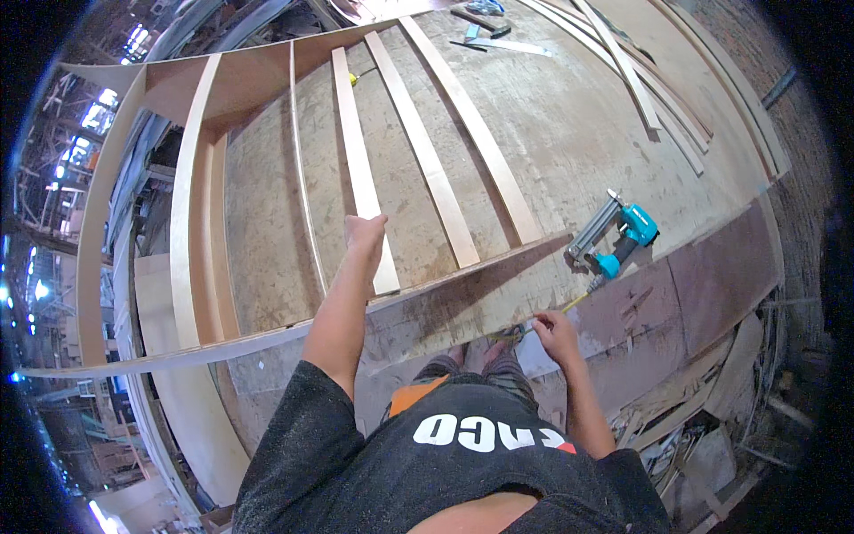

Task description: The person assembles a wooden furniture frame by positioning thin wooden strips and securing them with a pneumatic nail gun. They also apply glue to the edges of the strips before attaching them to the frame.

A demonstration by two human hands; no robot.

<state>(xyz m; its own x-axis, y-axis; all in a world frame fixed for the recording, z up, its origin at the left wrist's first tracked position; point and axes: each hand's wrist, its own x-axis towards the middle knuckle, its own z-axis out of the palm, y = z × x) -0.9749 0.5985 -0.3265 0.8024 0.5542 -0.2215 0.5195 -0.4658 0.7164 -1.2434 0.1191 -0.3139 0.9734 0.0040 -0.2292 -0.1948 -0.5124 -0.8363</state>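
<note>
Left hand on wood strip, right hand pinching tape measure (yellow)

A large, worn plywood workbench fills the view. Several long, thin wooden strips lie on it side by side, running away from the near edge. A teal pneumatic nail gun rests near the right front edge. More strips are heaped at the far right, with hand tools at the far end.
</note>
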